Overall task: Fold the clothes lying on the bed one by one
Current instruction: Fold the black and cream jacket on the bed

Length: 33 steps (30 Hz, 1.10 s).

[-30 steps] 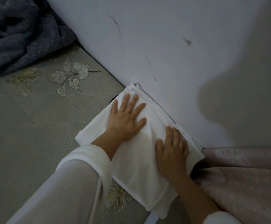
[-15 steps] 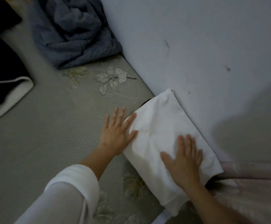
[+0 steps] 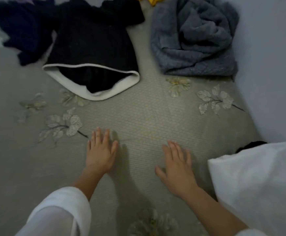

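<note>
Left hand (image 3: 101, 154) and right hand (image 3: 178, 169) spreading flat over bed (image 3: 138, 113) — fingers straight, grip holding nothing. Folded white garment (image 3: 258, 181) lying just beside right hand; black top (image 3: 94, 48), grey knit (image 3: 193, 40) lying crumpled farther up bed

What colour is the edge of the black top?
White: the black top has a white band along its open edge, clearest in the head view.

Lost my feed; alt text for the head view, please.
The left hand and right hand are open, palms down, over the grey bedspread, holding nothing. A folded white garment sits at right by the wall; a black garment with white hem and a crumpled grey garment lie unfolded beyond.
</note>
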Available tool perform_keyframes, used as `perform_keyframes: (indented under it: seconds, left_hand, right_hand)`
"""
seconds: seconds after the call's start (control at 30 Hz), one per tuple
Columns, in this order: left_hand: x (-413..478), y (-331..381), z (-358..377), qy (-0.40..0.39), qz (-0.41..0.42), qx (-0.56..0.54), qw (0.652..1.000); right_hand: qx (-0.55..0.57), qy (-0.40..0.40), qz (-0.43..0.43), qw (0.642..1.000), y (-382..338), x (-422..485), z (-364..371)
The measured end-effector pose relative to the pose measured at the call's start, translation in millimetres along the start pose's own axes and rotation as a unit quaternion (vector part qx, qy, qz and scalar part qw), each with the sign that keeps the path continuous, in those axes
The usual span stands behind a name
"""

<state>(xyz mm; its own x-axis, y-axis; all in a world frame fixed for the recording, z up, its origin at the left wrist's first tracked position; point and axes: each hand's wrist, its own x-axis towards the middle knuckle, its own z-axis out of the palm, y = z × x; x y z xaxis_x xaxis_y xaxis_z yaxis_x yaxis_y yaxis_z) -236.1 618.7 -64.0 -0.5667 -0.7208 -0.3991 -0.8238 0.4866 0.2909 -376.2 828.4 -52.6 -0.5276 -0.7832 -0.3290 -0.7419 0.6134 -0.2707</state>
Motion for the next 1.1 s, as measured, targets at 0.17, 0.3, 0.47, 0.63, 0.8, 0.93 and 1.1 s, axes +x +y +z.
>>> perform_keyframes:
  seconds: [0.17,0.3,0.47,0.63,0.8,0.93,1.1]
  left_hand:
    - [29,-79,-4,0.091,-0.088,-0.042,0.991]
    - [48,-117,6,0.135,-0.094,-0.025,0.986]
    - [51,-127,18,0.199,-0.081,-0.027,0.976]
    - [53,-127,16,0.212,-0.078,-0.03,0.974]
    - [54,-127,15,0.214,-0.076,-0.028,0.974]
    - [54,-127,13,0.222,-0.064,-0.049,0.972]
    - [50,-132,12,0.234,-0.048,-0.146,0.96]
  right_hand:
    - [-0.023,-0.026,-0.069,0.997,-48,69,21]
    - [-0.015,0.014,-0.09,0.996,-78,132,25]
    - [-0.057,0.058,-0.101,0.992,-112,218,18]
    - [-0.083,0.099,-0.1,0.987,-151,284,-2]
    - [-0.094,0.102,-0.142,0.98,-177,312,-7]
    - [0.036,0.083,-0.127,0.988,-179,290,-9]
    - [0.066,0.017,-0.131,0.989,-164,229,-2]
